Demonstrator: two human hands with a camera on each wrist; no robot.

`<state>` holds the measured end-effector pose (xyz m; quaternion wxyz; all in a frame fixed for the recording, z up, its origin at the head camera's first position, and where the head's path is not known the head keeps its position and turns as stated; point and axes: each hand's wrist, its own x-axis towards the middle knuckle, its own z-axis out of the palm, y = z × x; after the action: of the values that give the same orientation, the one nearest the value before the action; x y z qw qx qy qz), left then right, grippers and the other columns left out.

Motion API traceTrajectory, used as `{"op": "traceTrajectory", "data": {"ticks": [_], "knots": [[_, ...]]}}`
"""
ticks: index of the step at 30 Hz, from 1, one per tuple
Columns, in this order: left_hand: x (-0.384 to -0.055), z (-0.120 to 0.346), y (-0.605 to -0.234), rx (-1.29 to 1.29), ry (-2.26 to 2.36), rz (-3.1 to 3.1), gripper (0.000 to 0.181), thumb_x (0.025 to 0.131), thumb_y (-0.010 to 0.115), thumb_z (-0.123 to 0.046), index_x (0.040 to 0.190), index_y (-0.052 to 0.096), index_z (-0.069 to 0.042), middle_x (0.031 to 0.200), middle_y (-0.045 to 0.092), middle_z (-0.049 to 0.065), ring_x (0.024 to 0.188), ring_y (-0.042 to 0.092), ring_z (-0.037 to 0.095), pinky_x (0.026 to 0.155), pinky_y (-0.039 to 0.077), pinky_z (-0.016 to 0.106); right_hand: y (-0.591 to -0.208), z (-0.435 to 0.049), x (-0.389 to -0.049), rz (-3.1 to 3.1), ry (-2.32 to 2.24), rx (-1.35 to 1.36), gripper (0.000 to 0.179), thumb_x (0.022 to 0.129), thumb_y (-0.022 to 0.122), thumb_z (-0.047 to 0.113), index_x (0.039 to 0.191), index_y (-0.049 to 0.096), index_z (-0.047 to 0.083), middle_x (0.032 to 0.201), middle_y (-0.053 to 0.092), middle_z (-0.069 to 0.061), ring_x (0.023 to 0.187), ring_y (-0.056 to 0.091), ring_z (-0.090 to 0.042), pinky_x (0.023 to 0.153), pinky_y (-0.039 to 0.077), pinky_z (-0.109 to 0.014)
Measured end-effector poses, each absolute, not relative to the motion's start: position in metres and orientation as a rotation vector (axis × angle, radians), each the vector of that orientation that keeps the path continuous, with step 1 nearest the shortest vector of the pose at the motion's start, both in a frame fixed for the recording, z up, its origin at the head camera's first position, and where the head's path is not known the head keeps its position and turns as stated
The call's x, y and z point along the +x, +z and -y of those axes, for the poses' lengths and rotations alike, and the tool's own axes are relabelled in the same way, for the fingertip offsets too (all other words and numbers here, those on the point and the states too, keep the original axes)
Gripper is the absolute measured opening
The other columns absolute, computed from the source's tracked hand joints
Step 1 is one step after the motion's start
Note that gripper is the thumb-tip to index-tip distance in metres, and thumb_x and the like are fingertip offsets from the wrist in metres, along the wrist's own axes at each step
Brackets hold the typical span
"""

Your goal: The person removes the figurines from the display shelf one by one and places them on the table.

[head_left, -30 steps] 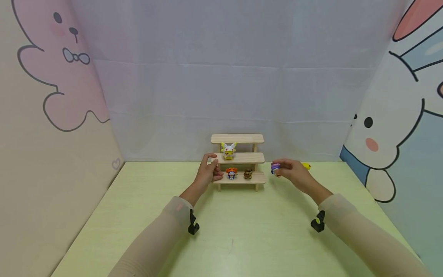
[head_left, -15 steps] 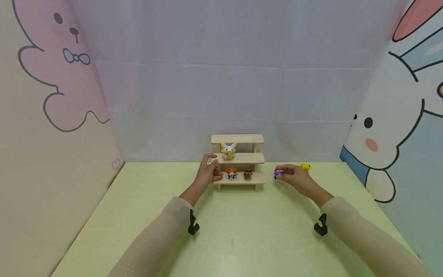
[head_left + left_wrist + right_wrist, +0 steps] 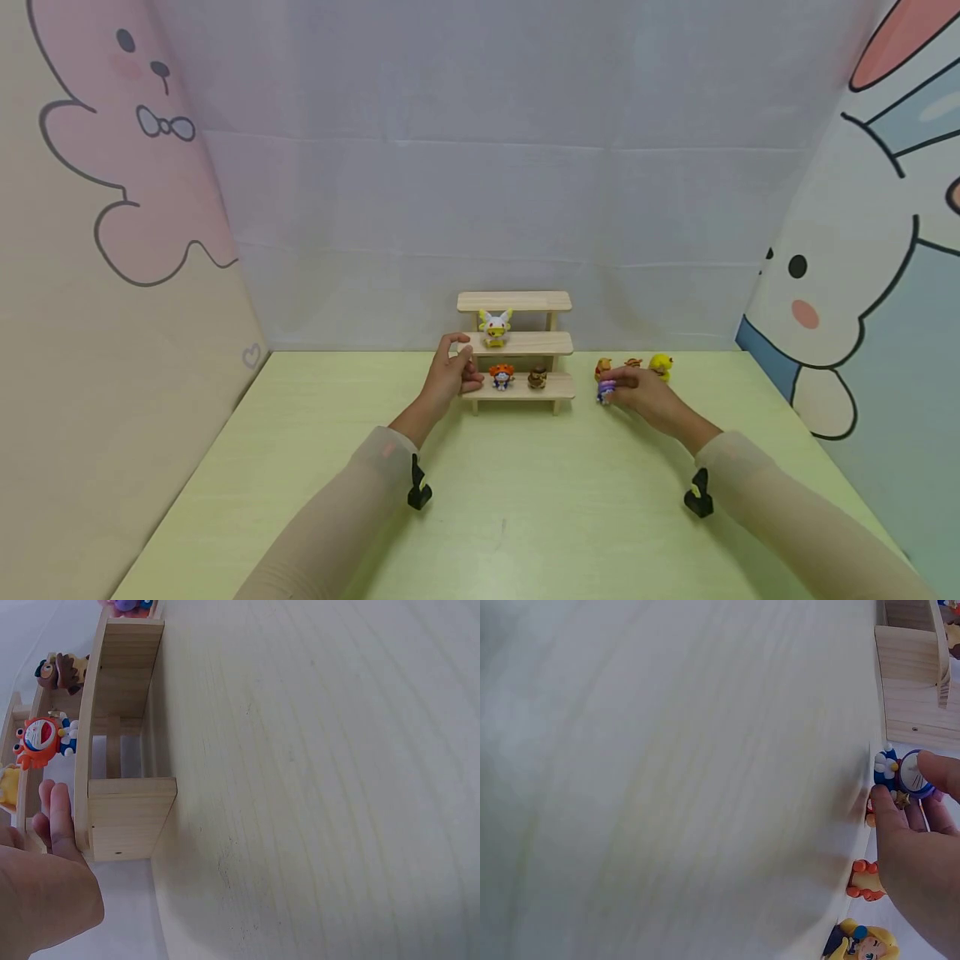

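Note:
A three-tier wooden display shelf stands at the back of the table. My left hand grips its left end, with fingers lying on the lowest board in the left wrist view. To the right of the shelf, my right hand pinches a small blue-and-white cat figurine with a purple top, low over the tabletop. On the lowest tier sit an orange-hooded cat figurine and a brown figurine. A white-and-yellow eared figurine sits on the middle tier.
Behind the right hand are a yellow-haired figurine, an orange figurine and an orange striped one, partly hidden. A pale cloth backdrop rises behind the table, with cartoon-printed panels at both sides.
My right hand has moved nearer and slightly right with the cat figurine, uncovering the figurines behind it. The left hand and the shelf have stayed in place.

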<state>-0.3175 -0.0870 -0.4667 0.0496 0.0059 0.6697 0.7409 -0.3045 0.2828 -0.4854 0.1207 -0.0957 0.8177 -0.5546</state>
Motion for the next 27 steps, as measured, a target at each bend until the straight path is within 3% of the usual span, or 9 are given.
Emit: {"op": "traceTrajectory", "data": {"ticks": [18,27], "knots": [[-0.3188,0.0879,-0.4682,0.023,2.27,-2.019,0.029,0.112,0.047,-0.023,0.139,0.042,-0.014,0.084,0.054,0.008,0.066,0.065,0.017,0.064,0.062,0.029,-0.486,-0.2842,-0.3026,-2.314,-1.651,-0.292,0.044,0.1,0.065,0.0,0.139,0.05,-0.014,0.135,0.055,-0.031,0.108,0.063,-0.014,0.089,0.057,-0.025],[-0.3199,0.0879,-0.4685,0.016,2.255,-2.027,0.029,0.113,0.046,-0.024,0.139,0.042,-0.015,0.084,0.053,0.007,0.067,0.065,0.017,0.064,0.061,0.028,-0.4846,-0.2855,-0.3042,-2.374,-1.589,-0.312,0.044,0.099,0.067,0.005,0.138,0.053,-0.011,0.137,0.058,-0.029,0.118,0.062,-0.024,0.09,0.055,-0.022]]}}
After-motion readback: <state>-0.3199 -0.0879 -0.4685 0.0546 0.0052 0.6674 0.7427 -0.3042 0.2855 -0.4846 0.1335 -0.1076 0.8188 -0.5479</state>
